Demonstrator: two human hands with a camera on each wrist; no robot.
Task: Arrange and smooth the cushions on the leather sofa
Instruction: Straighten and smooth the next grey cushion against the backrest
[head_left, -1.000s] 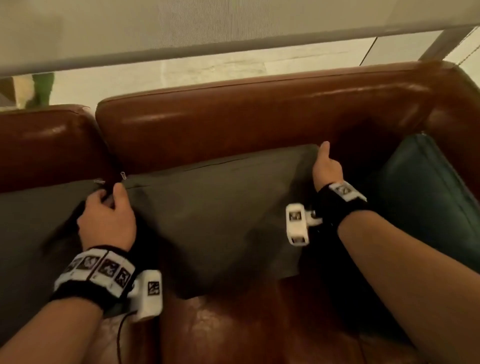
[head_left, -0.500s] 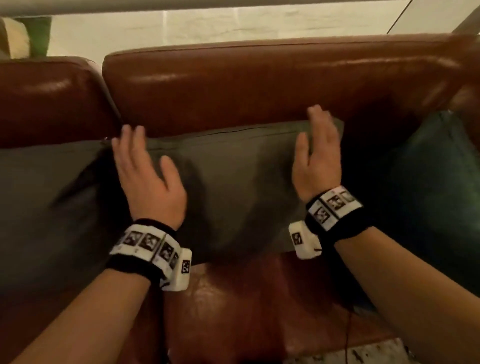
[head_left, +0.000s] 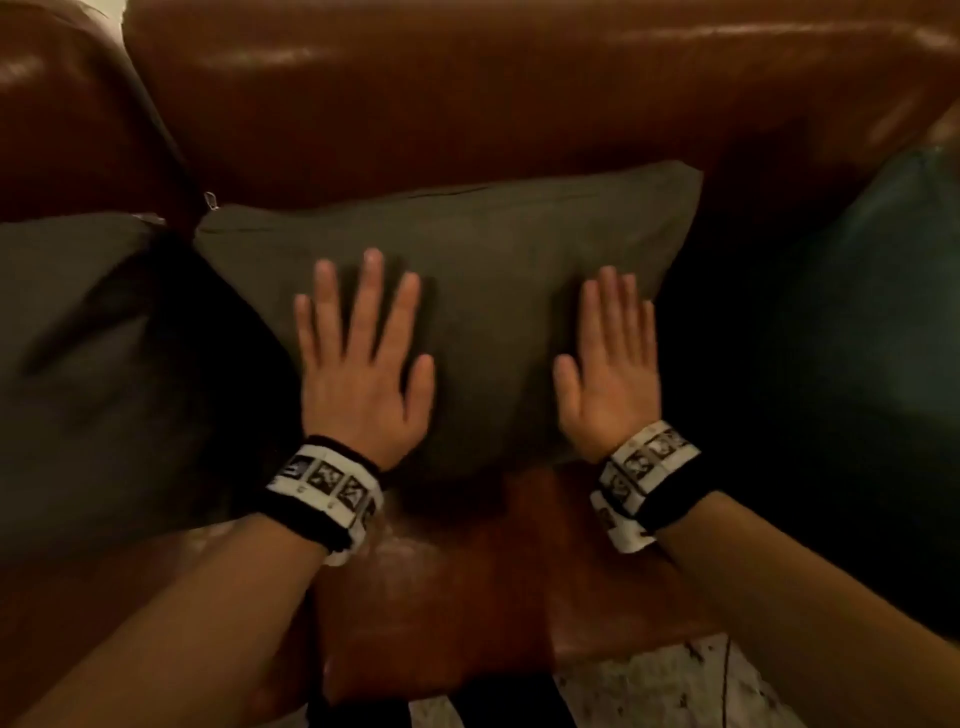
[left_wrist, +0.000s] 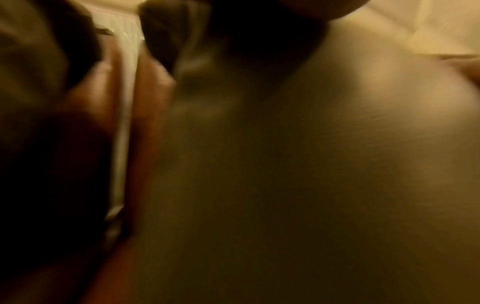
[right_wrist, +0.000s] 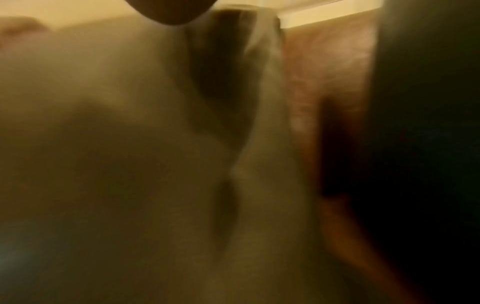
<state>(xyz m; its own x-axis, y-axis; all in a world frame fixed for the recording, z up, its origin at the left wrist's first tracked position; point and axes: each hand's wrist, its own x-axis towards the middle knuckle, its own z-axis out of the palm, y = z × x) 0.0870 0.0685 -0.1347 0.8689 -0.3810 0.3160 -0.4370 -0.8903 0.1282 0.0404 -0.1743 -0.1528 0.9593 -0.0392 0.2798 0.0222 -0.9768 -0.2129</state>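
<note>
A dark olive cushion (head_left: 493, 249) leans against the back of the brown leather sofa (head_left: 467, 93), in the middle of the head view. My left hand (head_left: 363, 332) lies flat on its front face, fingers straight and spread. My right hand (head_left: 608, 353) lies flat on the cushion's right part, fingers straight and together. A second olive cushion (head_left: 88, 353) sits to the left, and a dark teal cushion (head_left: 872, 291) to the right. Both wrist views are blurred; they show olive fabric (left_wrist: 311, 164) close up (right_wrist: 103, 144).
The leather seat (head_left: 467, 571) shows below the middle cushion, between my forearms. A speckled floor (head_left: 649, 691) lies past the seat's front edge. A small metal zip pull (head_left: 210, 198) sticks out at the middle cushion's top left corner.
Both hands let go of the cushion's top corners, opened flat and slid down its front face towards its lower part. The head view tilted down.
</note>
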